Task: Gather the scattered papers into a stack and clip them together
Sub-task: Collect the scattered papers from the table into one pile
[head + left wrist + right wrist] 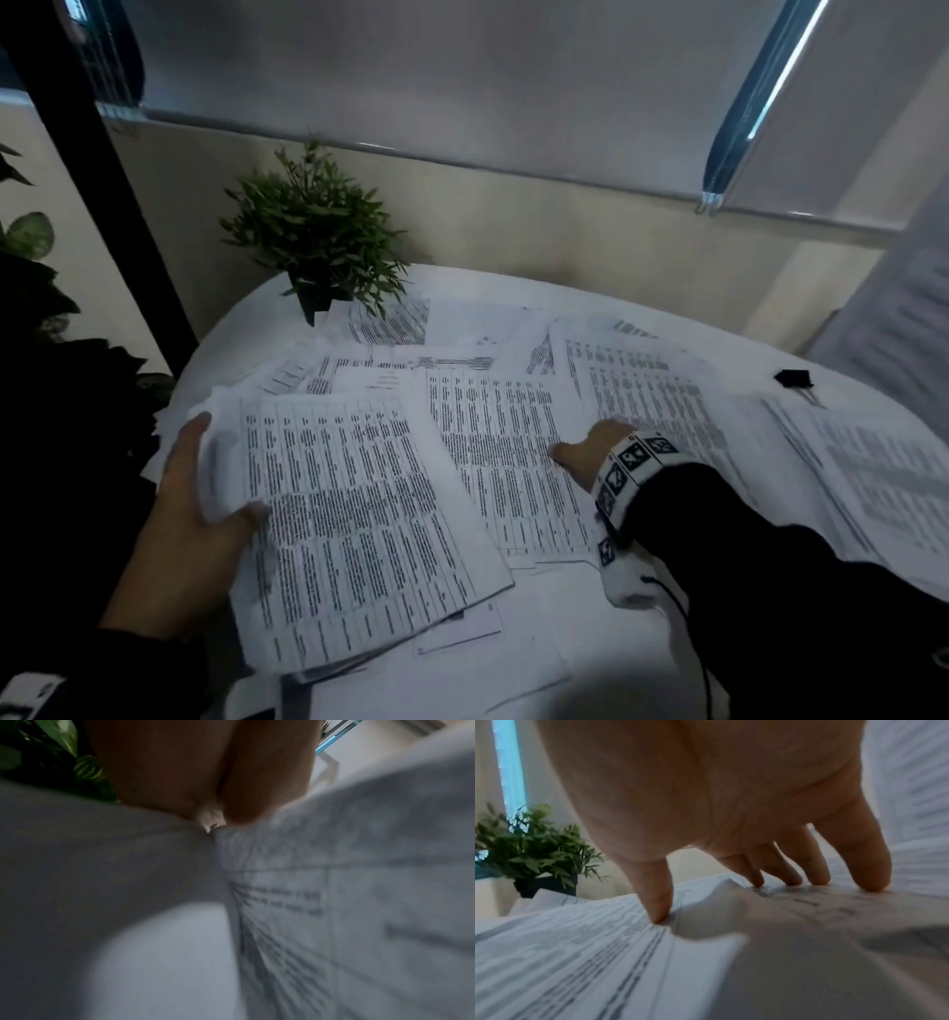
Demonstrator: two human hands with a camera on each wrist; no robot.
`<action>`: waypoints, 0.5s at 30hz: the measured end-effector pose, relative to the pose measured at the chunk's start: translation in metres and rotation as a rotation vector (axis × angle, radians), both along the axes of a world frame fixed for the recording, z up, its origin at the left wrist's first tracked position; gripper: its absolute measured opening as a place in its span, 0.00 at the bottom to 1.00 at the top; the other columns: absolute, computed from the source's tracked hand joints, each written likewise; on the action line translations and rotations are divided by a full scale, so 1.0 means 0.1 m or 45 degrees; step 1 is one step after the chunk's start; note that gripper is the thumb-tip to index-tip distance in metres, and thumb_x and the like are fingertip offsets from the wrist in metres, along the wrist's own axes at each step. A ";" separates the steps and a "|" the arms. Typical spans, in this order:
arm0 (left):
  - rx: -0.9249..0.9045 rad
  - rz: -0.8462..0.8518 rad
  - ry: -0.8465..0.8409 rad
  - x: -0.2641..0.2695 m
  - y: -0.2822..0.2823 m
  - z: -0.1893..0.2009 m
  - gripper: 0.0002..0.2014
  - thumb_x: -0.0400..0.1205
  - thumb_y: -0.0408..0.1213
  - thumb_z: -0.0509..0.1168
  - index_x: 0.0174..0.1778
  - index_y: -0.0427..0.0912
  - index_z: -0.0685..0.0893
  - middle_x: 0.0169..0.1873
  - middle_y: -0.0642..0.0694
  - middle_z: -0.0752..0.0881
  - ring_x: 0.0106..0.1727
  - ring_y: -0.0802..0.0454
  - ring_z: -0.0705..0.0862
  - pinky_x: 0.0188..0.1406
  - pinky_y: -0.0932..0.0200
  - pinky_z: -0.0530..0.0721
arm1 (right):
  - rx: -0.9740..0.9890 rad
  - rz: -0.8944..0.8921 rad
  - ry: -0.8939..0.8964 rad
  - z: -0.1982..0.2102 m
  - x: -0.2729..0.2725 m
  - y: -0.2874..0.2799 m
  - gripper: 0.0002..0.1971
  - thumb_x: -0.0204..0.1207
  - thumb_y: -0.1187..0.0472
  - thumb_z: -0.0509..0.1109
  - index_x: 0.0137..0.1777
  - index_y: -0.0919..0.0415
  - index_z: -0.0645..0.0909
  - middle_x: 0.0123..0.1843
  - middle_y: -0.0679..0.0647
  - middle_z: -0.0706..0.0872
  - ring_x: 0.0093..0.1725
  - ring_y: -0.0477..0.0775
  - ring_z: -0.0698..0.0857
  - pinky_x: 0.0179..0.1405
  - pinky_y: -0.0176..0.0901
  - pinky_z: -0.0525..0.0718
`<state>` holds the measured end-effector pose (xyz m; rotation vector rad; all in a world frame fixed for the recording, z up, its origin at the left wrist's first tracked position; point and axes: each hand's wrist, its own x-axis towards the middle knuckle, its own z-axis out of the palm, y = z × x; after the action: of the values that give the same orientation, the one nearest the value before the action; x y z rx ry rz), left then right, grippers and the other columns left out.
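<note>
White papers (pixel 493 452) strewn over a table (pixel 590 663).
Left hand (pixel 190 514) grips a stack (pixel 354 519) at the near left edge; right hand (pixel 590 447) presses spread fingertips (pixel 872 882) on loose sheets mid-table; black clip (pixel 793 379) lies far right, plant (pixel 318 231) at the back.

White round table (pixel 565 658), pretty much buried in printed papers (pixel 513 442) spread all over it. Potted plant (pixel 318 241) sits at the far left edge, and a black binder clip (pixel 794 379) lies far right, apart from the sheets.
</note>
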<state>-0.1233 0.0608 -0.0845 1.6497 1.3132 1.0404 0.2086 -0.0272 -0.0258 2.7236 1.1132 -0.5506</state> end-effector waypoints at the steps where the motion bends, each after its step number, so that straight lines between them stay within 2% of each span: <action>1: 0.019 -0.042 0.003 -0.02 0.01 0.00 0.35 0.75 0.19 0.69 0.73 0.56 0.73 0.73 0.47 0.72 0.74 0.50 0.69 0.76 0.46 0.65 | 0.028 0.023 -0.011 0.00 0.00 -0.01 0.25 0.76 0.39 0.60 0.34 0.62 0.76 0.32 0.54 0.78 0.37 0.53 0.81 0.31 0.36 0.73; 3: -0.018 -0.109 -0.001 -0.08 0.01 -0.02 0.29 0.77 0.17 0.66 0.56 0.62 0.81 0.64 0.44 0.80 0.69 0.45 0.76 0.73 0.43 0.71 | 0.080 0.022 -0.068 0.02 -0.05 0.03 0.22 0.76 0.41 0.62 0.38 0.62 0.77 0.38 0.55 0.75 0.46 0.56 0.82 0.40 0.40 0.77; 4: -0.036 -0.095 0.008 -0.11 0.01 -0.02 0.26 0.78 0.16 0.64 0.53 0.59 0.83 0.62 0.43 0.81 0.68 0.44 0.77 0.71 0.45 0.72 | 0.104 0.009 -0.067 0.01 -0.09 0.07 0.23 0.74 0.40 0.63 0.38 0.63 0.77 0.39 0.56 0.76 0.46 0.57 0.82 0.39 0.41 0.77; 7: -0.104 -0.056 0.085 -0.16 0.02 0.01 0.21 0.78 0.15 0.60 0.55 0.46 0.85 0.65 0.39 0.81 0.63 0.50 0.75 0.67 0.54 0.70 | 0.135 -0.034 0.085 0.03 -0.16 0.17 0.23 0.72 0.41 0.68 0.30 0.61 0.73 0.28 0.52 0.76 0.27 0.50 0.75 0.23 0.34 0.68; 9: -0.126 -0.029 0.097 -0.20 0.02 0.05 0.22 0.77 0.15 0.59 0.56 0.45 0.84 0.67 0.37 0.81 0.61 0.50 0.75 0.64 0.56 0.70 | 0.159 -0.103 0.180 0.00 -0.16 0.22 0.20 0.72 0.47 0.71 0.29 0.59 0.71 0.26 0.51 0.73 0.23 0.48 0.70 0.21 0.33 0.66; 10: -0.127 -0.002 0.094 -0.23 0.03 0.05 0.22 0.77 0.15 0.59 0.55 0.46 0.84 0.67 0.37 0.81 0.61 0.49 0.76 0.63 0.57 0.70 | 0.170 -0.101 0.184 0.00 -0.18 0.24 0.16 0.72 0.50 0.72 0.32 0.58 0.73 0.27 0.52 0.75 0.24 0.48 0.71 0.22 0.33 0.68; 11: -0.127 0.010 0.105 -0.25 0.03 0.08 0.22 0.77 0.15 0.59 0.54 0.47 0.84 0.67 0.37 0.81 0.62 0.48 0.76 0.62 0.57 0.69 | 0.188 -0.095 0.190 -0.02 -0.18 0.25 0.10 0.73 0.53 0.72 0.38 0.59 0.78 0.33 0.54 0.81 0.27 0.48 0.75 0.25 0.35 0.72; 12: -0.129 0.036 0.134 -0.27 0.05 0.08 0.23 0.77 0.15 0.59 0.53 0.48 0.84 0.66 0.37 0.81 0.61 0.48 0.77 0.62 0.57 0.70 | 0.235 -0.103 0.209 -0.04 -0.18 0.26 0.11 0.74 0.55 0.71 0.50 0.62 0.81 0.45 0.57 0.86 0.35 0.51 0.81 0.33 0.37 0.78; 13: -0.139 0.060 0.146 -0.29 0.06 0.09 0.22 0.76 0.16 0.59 0.52 0.49 0.84 0.65 0.38 0.82 0.60 0.48 0.77 0.61 0.57 0.70 | 0.291 -0.144 0.236 -0.08 -0.15 0.28 0.19 0.75 0.56 0.70 0.62 0.65 0.78 0.59 0.59 0.84 0.49 0.55 0.85 0.45 0.40 0.81; 14: -0.137 0.076 0.152 -0.32 0.07 0.11 0.22 0.76 0.16 0.59 0.52 0.49 0.84 0.64 0.39 0.82 0.59 0.49 0.76 0.61 0.57 0.70 | 0.367 -0.180 0.262 -0.07 -0.14 0.27 0.25 0.77 0.55 0.69 0.70 0.66 0.73 0.69 0.61 0.78 0.63 0.59 0.81 0.57 0.42 0.79; 15: -0.141 0.083 0.136 -0.32 0.08 0.12 0.22 0.76 0.16 0.59 0.51 0.49 0.84 0.62 0.41 0.82 0.58 0.50 0.76 0.60 0.58 0.70 | 0.491 -0.220 0.254 -0.06 -0.09 0.25 0.27 0.78 0.54 0.68 0.73 0.66 0.70 0.74 0.62 0.74 0.70 0.61 0.76 0.64 0.45 0.75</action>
<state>-0.1558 0.0686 -0.0722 1.6069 1.4767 0.9110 0.2000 -0.0018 -0.0317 3.1788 1.1367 -0.7107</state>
